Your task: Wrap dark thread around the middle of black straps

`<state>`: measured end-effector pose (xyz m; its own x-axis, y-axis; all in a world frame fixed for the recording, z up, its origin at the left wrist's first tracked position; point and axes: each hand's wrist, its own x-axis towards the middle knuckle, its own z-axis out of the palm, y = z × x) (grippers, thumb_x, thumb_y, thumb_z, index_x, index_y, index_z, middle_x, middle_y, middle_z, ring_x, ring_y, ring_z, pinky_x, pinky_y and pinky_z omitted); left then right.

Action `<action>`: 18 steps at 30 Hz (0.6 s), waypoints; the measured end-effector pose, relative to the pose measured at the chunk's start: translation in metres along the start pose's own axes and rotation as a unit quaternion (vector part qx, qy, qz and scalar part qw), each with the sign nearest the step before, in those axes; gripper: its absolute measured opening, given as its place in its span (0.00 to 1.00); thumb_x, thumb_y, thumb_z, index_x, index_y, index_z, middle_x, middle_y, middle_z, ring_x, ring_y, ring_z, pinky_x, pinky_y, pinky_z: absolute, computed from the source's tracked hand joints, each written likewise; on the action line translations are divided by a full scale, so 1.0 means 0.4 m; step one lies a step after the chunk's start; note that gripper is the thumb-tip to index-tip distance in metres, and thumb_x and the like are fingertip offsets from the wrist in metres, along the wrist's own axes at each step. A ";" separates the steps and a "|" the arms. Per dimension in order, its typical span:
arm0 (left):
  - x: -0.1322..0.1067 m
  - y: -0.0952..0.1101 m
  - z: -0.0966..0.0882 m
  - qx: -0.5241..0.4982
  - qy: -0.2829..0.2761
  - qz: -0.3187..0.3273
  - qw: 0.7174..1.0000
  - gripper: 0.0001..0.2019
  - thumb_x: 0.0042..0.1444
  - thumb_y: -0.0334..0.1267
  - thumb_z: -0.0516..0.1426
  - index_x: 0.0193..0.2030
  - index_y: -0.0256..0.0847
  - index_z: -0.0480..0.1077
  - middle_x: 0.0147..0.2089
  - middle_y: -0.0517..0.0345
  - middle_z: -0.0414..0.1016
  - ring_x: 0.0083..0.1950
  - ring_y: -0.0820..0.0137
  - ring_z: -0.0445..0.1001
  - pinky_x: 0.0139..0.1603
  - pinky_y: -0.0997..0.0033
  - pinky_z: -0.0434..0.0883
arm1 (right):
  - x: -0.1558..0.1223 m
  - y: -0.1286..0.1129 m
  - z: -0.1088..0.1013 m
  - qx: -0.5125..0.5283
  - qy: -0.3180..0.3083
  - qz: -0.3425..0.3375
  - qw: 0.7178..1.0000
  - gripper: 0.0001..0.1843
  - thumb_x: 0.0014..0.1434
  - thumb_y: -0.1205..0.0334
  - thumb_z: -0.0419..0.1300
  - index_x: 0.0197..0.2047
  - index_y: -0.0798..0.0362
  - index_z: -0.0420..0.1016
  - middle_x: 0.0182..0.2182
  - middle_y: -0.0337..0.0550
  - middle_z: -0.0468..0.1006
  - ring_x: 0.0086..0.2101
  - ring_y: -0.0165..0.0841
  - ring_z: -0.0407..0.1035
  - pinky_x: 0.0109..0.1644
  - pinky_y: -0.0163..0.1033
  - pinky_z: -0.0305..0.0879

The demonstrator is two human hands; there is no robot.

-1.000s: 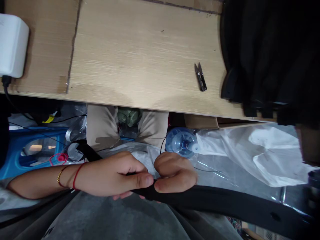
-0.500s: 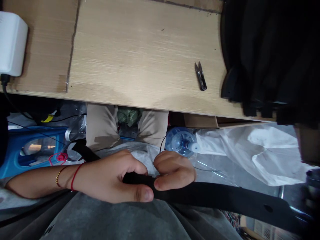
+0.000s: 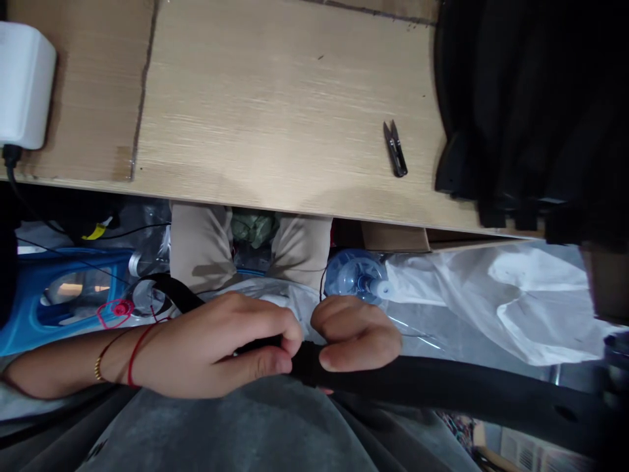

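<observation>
A wide, flat black strap [image 3: 442, 387], running from beside a blue plastic tub [image 3: 63, 308] across grey cloth [image 3: 221, 426] and out toward the lower right, with one round hole [image 3: 566, 413] near its far end. Left hand [image 3: 211, 347] clenched around the strap, fingers curled over it, thumb pressed along its near side. Right hand [image 3: 356, 334] closed on the same stretch just beside the left, fingers bent, thumb resting on the black surface. Around the left wrist, a red string [image 3: 135, 360] and a thin gold bangle [image 3: 101, 367]. Just beyond the hands, beige trouser legs [image 3: 199, 246] and a clear blue water jug [image 3: 354, 275] on its side, next to a crumpled white plastic sheet [image 3: 496, 301]. Farther off, a light wooden tabletop [image 3: 275, 111] bearing small black-handled thread snips [image 3: 396, 149], a white box [image 3: 24, 85] with a black cord, and a heap of black cloth [image 3: 511, 111].
</observation>
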<state>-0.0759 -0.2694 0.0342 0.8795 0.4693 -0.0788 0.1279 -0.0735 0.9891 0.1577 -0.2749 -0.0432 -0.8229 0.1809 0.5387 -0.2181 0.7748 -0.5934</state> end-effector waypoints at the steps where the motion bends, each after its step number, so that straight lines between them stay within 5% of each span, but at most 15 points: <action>1: 0.001 -0.001 0.002 0.002 -0.001 -0.007 1.000 0.05 0.68 0.35 0.51 0.39 0.41 0.63 0.31 0.64 0.68 0.31 0.76 0.65 0.33 0.77 0.62 | 0.001 0.000 0.007 0.022 0.004 0.009 1.000 0.18 0.63 0.46 0.58 0.44 0.52 0.76 0.21 0.34 0.65 0.22 0.27 0.60 0.28 0.34 0.59; 7: -0.003 -0.009 0.010 0.031 0.014 -0.026 0.999 0.05 0.67 0.32 0.47 0.38 0.43 0.58 0.29 0.65 0.65 0.28 0.76 0.63 0.31 0.78 0.63 | -0.005 -0.021 0.058 0.129 0.190 0.044 0.972 0.18 0.69 0.52 0.48 0.36 0.53 0.73 0.17 0.29 0.50 0.18 0.28 0.49 0.25 0.37 0.47; 12: -0.001 -0.014 0.015 0.031 0.043 -0.007 0.999 0.09 0.62 0.24 0.46 0.36 0.43 0.55 0.29 0.66 0.62 0.29 0.76 0.63 0.31 0.78 0.62 | 0.042 -0.031 0.039 0.153 0.295 0.009 0.943 0.14 0.70 0.58 0.47 0.37 0.53 0.70 0.19 0.28 0.46 0.17 0.26 0.46 0.24 0.36 0.44; 18: -0.007 -0.019 0.024 0.017 0.068 -0.034 0.997 0.11 0.60 0.22 0.46 0.35 0.43 0.55 0.28 0.66 0.60 0.29 0.76 0.61 0.31 0.77 0.61 | 0.040 -0.024 0.036 0.131 0.268 -0.001 0.954 0.18 0.71 0.60 0.44 0.37 0.55 0.71 0.19 0.28 0.46 0.17 0.27 0.47 0.24 0.37 0.46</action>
<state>-0.0748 -0.2785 0.0257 0.7985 0.5887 -0.1262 0.2024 -0.0652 0.9771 0.1390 -0.2881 -0.0376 -0.4503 0.5179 0.7273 -0.4010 0.6104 -0.6830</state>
